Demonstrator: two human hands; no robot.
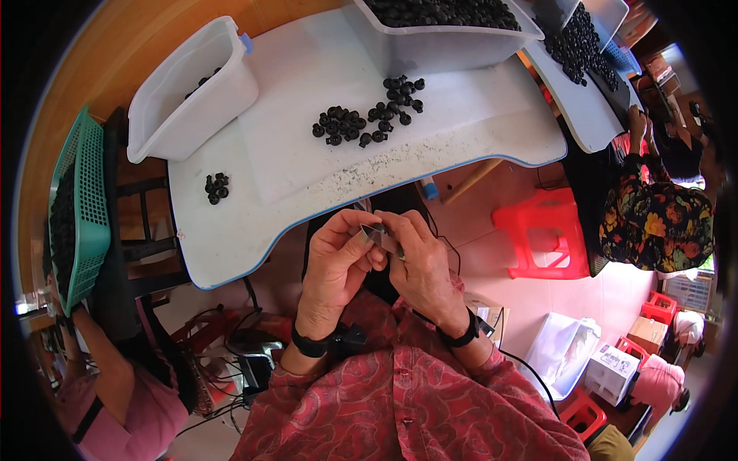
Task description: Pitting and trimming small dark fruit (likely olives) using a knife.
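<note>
Far left of frame: green basket (81, 207), tilted, holding dark pieces. Upper left: white bin (188, 88) on the white table (307, 177). Just below it: small cluster of black caps (216, 187). Upper centre: larger scatter of black parts (369, 117); above it, a large tub (442, 38) filled with the same. Lower centre, below the table edge: left hand (338, 257) and right hand (415, 257), fingers pinched together on one small metal piece (382, 235) held between them. Right: red stool (542, 230); a person in a flowered shirt (653, 223).
</note>
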